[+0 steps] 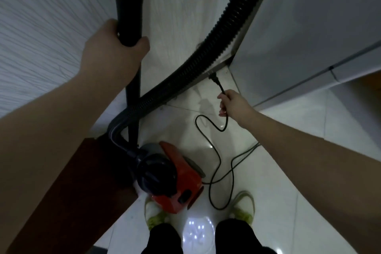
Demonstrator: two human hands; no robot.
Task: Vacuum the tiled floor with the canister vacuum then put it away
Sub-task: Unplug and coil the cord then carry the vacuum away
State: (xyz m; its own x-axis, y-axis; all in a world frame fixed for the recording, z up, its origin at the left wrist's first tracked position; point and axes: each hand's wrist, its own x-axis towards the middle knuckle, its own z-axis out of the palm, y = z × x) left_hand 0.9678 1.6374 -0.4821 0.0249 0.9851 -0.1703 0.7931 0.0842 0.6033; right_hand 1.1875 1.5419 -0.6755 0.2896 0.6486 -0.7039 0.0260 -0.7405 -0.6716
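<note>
A red and dark canister vacuum [171,177] lies on the glossy white tiled floor [278,202] just ahead of my feet. Its black wand [127,2] stands upright, and my left hand [111,47] grips it at the bend of the handle. The ribbed black hose [222,24] arcs from the canister up past the wand. My right hand [233,105] pinches the black power cord [214,169] just behind its plug [214,78], which sits at the base of the wall. The rest of the cord loops loosely over the tiles to the canister.
A pale textured wall [41,27] is on the left and a grey panel [309,27] on the right, forming a narrow gap. A dark brown wooden piece [78,181] sits at lower left. My shoe [245,206] stands beside the cord loop.
</note>
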